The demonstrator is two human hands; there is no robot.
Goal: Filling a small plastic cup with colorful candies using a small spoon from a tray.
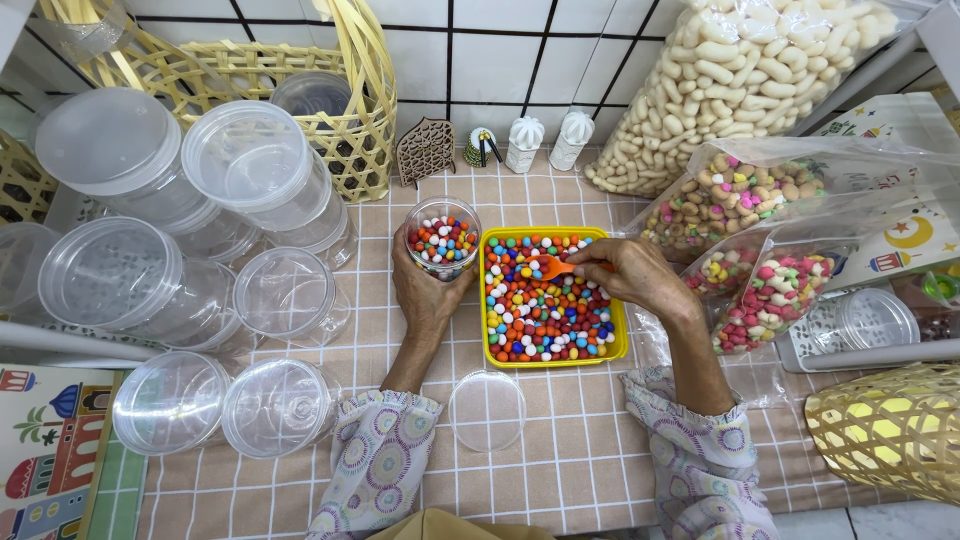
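Observation:
My left hand grips a small clear jar partly filled with colourful candy balls, standing upright on the checked cloth just left of a yellow square tray. The tray is full of the same multicoloured candies. My right hand holds an orange plastic spoon with its bowl dipped among the candies near the tray's upper middle. A clear round lid lies flat on the cloth in front of the tray, between my forearms.
Several empty clear jars with lids lie stacked at the left. A woven yellow basket stands behind them. Open bags of snacks and a big bag of pale puffs fill the right. Another basket sits at the lower right.

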